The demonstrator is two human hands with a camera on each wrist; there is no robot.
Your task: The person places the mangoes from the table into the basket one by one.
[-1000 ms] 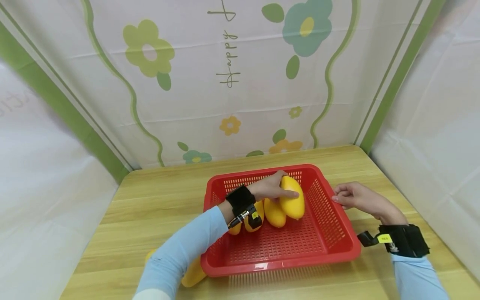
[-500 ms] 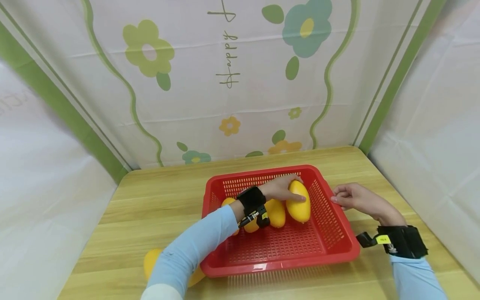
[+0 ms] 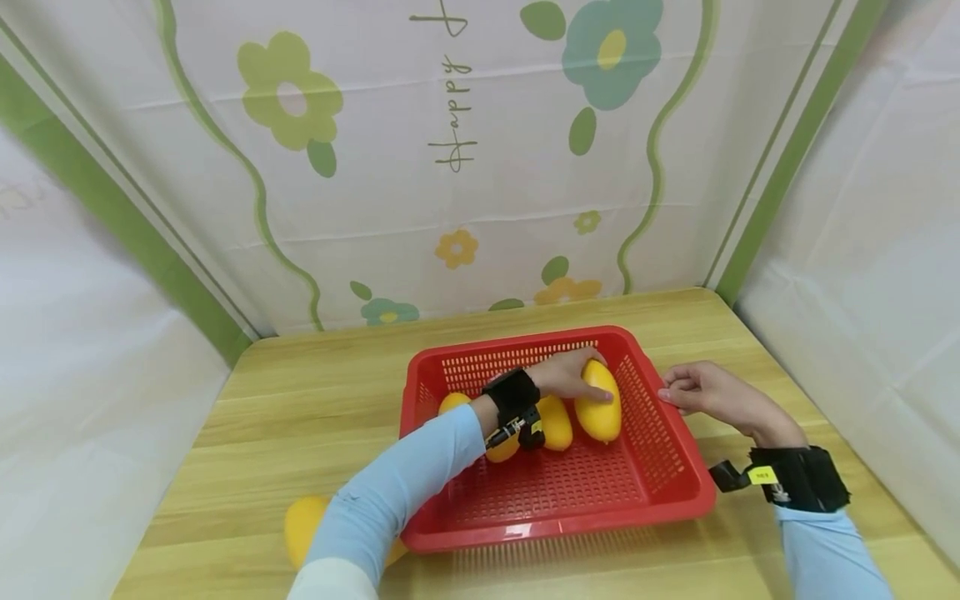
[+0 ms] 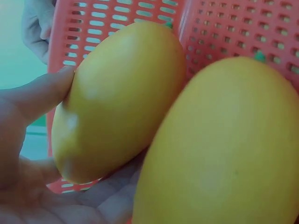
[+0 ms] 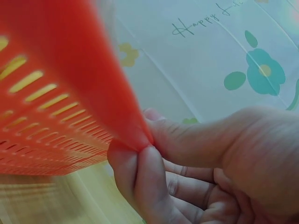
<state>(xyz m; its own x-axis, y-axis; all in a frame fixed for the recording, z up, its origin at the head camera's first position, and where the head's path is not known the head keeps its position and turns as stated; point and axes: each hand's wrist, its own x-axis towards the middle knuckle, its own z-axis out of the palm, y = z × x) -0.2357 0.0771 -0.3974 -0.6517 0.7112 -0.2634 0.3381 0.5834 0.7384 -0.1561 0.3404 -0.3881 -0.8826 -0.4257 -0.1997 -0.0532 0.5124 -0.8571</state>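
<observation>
My left hand (image 3: 567, 375) reaches into a red plastic basket (image 3: 562, 527) and grips a smooth yellow mango (image 3: 600, 417) near the right wall. In the left wrist view, thumb and fingers curve around this mango (image 4: 121, 98), whose tip is green. A second mango (image 4: 219, 149) lies right beside it. More mangoes sit to the left in the basket, among them one mango (image 3: 556, 423) partly under my wrist. On the right, my right hand (image 3: 720, 396) pinches the basket's rim (image 5: 126, 112) between thumb and curled index finger.
Outside the basket, a yellow mango (image 3: 303, 527) lies on the wooden table (image 3: 300, 417) at front left, partly behind my left sleeve. Another yellow piece shows between that sleeve and the basket. A white flowered cloth (image 3: 375, 192) hangs behind the table.
My left hand has moved right and lowered the mango toward the basket's right wall, away from the neighbouring mango. My right hand stays on the rim.
</observation>
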